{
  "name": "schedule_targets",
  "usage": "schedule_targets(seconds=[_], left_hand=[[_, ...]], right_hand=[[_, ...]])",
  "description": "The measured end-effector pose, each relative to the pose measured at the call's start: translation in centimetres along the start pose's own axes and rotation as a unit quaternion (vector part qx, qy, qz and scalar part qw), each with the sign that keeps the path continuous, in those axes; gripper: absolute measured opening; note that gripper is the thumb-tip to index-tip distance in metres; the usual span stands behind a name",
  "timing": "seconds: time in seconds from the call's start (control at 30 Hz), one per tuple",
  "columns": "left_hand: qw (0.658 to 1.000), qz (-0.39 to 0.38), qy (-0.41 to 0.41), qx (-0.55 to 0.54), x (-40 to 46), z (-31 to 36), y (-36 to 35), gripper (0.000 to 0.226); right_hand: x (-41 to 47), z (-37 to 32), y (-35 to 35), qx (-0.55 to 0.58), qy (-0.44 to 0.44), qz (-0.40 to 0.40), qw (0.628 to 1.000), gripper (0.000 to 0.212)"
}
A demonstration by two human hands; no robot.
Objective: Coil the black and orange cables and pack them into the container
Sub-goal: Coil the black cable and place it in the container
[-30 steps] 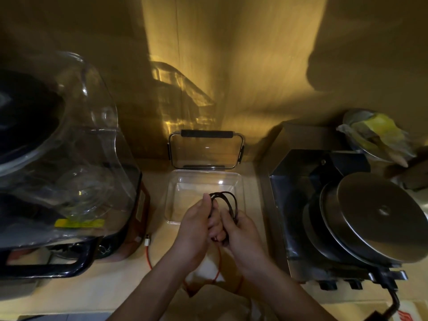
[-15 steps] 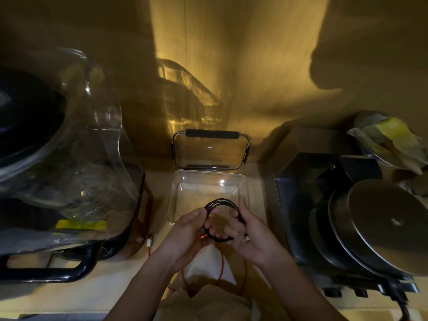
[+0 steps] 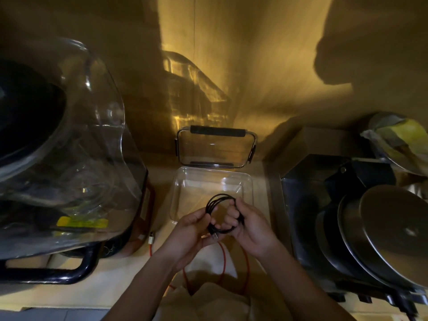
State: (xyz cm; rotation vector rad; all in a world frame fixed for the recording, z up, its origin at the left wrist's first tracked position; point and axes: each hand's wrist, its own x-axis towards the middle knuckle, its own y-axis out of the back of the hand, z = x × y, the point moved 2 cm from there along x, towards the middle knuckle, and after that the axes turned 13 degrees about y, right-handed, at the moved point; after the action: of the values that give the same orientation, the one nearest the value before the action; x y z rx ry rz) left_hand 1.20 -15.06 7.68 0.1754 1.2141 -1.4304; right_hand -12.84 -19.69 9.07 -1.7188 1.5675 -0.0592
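Cable (image 3: 220, 200) (black, thin) round-coiled

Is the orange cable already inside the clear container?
No, the orange cable lies loose on the counter below the hands, and the clear container holds nothing.

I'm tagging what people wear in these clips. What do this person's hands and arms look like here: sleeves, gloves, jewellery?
Both the left hand and the right hand are bare, with no gloves. Both forearms are uncovered as far as the bottom edge of the picture, so no sleeve shows. No watch or wristband shows; the light is too dim to tell about rings.
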Motion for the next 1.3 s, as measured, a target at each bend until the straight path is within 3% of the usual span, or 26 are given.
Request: schedule_targets(seconds=[0.13, 0.23, 0.37, 0.43, 0.67, 0.9, 1.13, 1.3], left_hand=[[0.995, 0.077, -0.023, 0.061, 0.6, 0.3, 0.6, 0.028], [0.988, 0.127, -0.038, 0.078, 1.3, 0.6, 1.1, 0.028], [0.981, 0.179, -0.050, 0.049, 2.3, 1.3, 1.3, 0.026], [0.978, 0.198, -0.053, 0.029, 2.9, 1.7, 1.5, 0.026], [0.967, 0.249, -0.048, -0.018, 4.2, 3.2, 1.8, 0.024], [0.955, 0.296, -0.015, 0.015, 6.6, 3.4, 2.1, 0.023], [0.953, 0.300, 0.028, -0.031, 8.2, 3.7, 2.9, 0.019], [0.940, 0.329, 0.051, -0.071, 10.2, 3.7, 3.4, 0.033]], right_hand=[[1.2, 1.0, 0.9, -0.143, 0.015, 0.019, 0.989, 0.038], [1.8, 1.1, 1.1, -0.289, 0.045, 0.046, 0.955, 0.032], [2.6, 0.4, 0.4, -0.418, 0.076, 0.007, 0.905, 0.031], [3.1, 0.1, 0.2, -0.451, 0.048, -0.022, 0.891, 0.032], [5.9, 0.2, 0.7, -0.369, -0.057, -0.054, 0.926, 0.024], [8.8, 1.7, 1.2, -0.359, -0.023, 0.022, 0.933, 0.023], [11.2, 2.6, 1.3, -0.366, -0.016, 0.070, 0.928, 0.016], [13.0, 3.3, 0.9, -0.369, -0.021, 0.096, 0.924, 0.004]])
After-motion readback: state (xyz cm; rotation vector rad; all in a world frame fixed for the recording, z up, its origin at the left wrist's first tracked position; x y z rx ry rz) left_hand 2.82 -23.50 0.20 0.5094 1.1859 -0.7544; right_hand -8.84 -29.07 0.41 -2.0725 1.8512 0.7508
